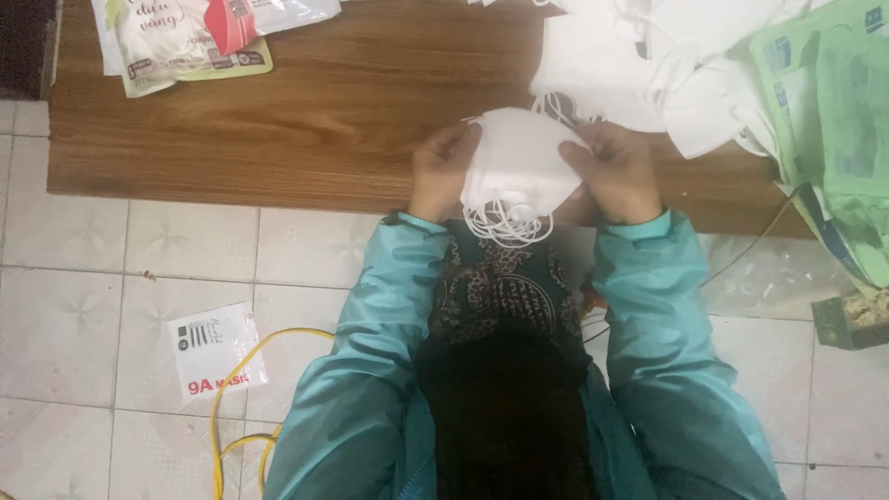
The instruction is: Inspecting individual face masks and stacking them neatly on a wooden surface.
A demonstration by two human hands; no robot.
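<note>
A stack of masks (pixel 519 171) is held between both hands (pixel 443 167) over the table (pixel 306 120) edge; a mask pile (pixel 648 65) lies behind it, empty packets (pixel 833 120) to the right

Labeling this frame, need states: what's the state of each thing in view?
white mask: folded, held above the table edge, ear loops dangling
left hand: gripping mask's left edge
right hand: gripping mask's right edge
mask pile: loose heap on the wooden table
yellow cable: lying looped on the floor
</note>
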